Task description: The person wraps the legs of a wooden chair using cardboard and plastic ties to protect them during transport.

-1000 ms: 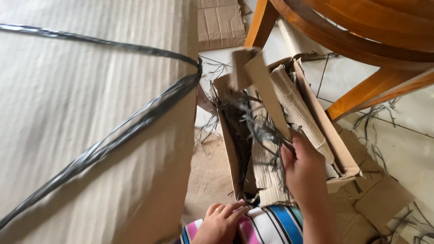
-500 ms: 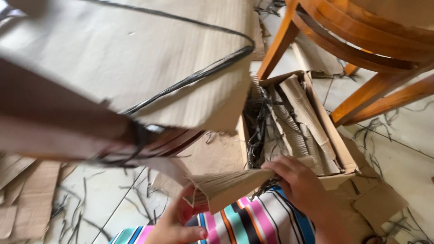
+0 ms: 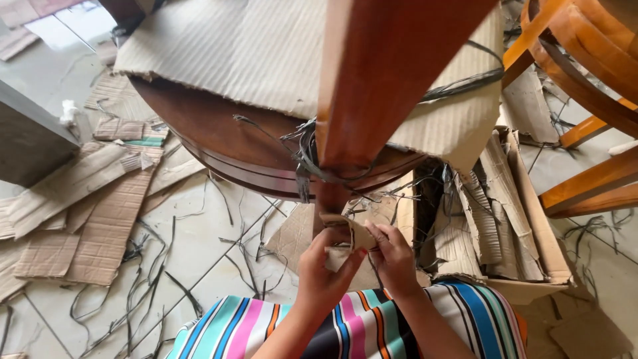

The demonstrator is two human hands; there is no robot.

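Observation:
My left hand (image 3: 323,269) and my right hand (image 3: 392,256) together grip a small folded piece of brown cardboard (image 3: 347,231) just below a red-brown wooden leg (image 3: 379,86). The leg rises in front of a round wooden piece (image 3: 226,149) wrapped in corrugated cardboard (image 3: 239,46) and bound with black plastic straps (image 3: 306,153). My striped cloth (image 3: 359,329) covers my lap underneath the hands.
An open cardboard box (image 3: 531,219) stuffed with cardboard scraps and black straps sits to the right. Orange wooden chair frames (image 3: 585,73) stand at the far right. Flat cardboard pieces (image 3: 86,213) and cut black straps (image 3: 153,292) litter the tiled floor on the left.
The view has swung left and back, so the wrapped wooden piece and its leg now fill the centre. Both hands have come together on the cardboard piece, away from the box.

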